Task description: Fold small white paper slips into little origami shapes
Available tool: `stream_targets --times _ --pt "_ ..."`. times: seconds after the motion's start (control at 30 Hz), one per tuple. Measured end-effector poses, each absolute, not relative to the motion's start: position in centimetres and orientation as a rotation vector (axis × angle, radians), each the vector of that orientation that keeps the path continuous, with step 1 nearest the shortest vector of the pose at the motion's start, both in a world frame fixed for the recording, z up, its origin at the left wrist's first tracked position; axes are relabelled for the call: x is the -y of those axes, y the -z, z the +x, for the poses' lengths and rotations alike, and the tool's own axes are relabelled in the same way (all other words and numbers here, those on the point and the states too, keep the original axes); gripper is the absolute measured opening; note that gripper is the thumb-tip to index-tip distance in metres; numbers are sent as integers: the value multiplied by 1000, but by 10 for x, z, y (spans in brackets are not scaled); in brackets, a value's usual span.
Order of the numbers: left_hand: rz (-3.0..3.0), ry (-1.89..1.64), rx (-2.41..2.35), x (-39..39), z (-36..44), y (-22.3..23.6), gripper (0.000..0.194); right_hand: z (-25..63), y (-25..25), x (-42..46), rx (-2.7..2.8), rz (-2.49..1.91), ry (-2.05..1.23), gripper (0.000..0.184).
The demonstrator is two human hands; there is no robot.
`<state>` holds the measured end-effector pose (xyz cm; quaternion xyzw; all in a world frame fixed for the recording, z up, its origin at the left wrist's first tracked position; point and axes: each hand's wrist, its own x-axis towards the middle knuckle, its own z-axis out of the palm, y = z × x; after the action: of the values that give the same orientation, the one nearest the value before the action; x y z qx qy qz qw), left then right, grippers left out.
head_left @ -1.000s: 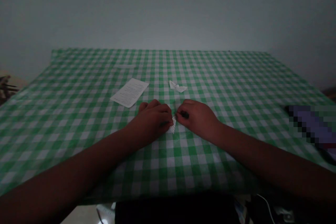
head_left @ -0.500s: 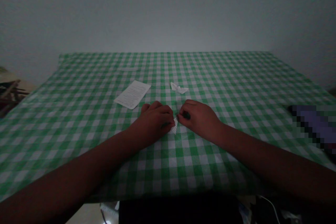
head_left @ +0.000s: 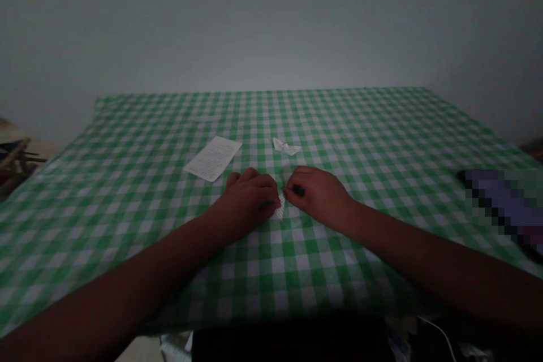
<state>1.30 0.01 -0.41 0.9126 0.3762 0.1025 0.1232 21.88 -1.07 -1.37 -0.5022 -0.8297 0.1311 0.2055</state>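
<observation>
A small folded piece of printed paper lies on the tablecloth between my hands, mostly covered by fingers. My left hand has its fingers closed on the paper's left side, thumb near the fold. From the right, my right hand pinches at the paper's upper edge with thumb and index finger. Just beyond the hands sits a folded paper boat. Farther left, a flat printed sheet lies at a slant.
A green and white checked tablecloth covers the table, which meets a grey wall. At the right edge lies a dark, blurred-out flat device. Wooden pieces show beyond the table on the left.
The view has tilted slightly, so the table sits a little lower in the picture. Both hands keep nearly the same place and grip around the small paper.
</observation>
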Motion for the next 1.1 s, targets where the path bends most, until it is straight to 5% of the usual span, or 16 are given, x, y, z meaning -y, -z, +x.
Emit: stream_targets --times 1.1 --pt "2639 -319 -1073 -1 12 5 7 220 11 15 2402 -1308 -426 13"
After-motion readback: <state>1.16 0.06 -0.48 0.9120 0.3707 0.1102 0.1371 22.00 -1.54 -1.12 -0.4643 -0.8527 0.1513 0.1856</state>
